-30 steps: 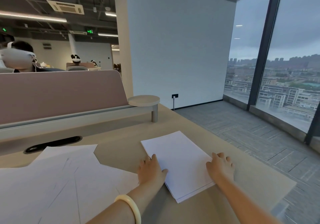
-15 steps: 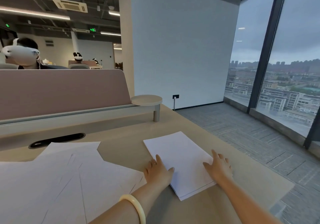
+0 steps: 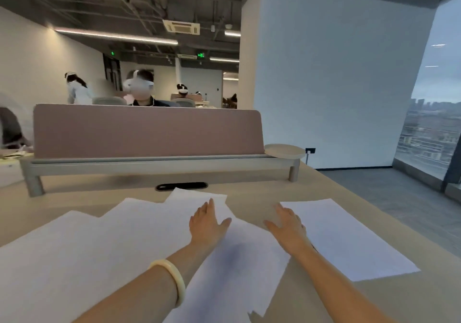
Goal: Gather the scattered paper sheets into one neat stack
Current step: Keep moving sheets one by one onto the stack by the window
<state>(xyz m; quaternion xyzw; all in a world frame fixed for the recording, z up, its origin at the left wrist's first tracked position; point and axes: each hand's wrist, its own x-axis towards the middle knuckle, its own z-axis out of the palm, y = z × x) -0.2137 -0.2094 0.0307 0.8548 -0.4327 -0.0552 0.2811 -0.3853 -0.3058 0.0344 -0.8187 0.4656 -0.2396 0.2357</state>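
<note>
Several loose white sheets [image 3: 104,243] lie fanned and overlapping across the left and middle of the beige desk [image 3: 249,193]. A squared stack of white paper [image 3: 349,235] sits to the right. My left hand [image 3: 207,223], fingers straight, lies flat on the loose sheets near their far right corner. My right hand [image 3: 287,225] is spread flat at the stack's left edge, between the stack and the loose sheets. A pale bangle [image 3: 172,280] circles my left wrist.
A pink divider panel [image 3: 147,130] on a grey rail runs across the desk's far side, with a round tray [image 3: 284,150] at its right end and a black cable slot [image 3: 182,186] in front. People sit beyond. The desk's right edge drops to grey floor.
My view has swung left. My left hand left the stack and moved onto the loose sheets. My right hand crossed from the stack's right side to its left edge.
</note>
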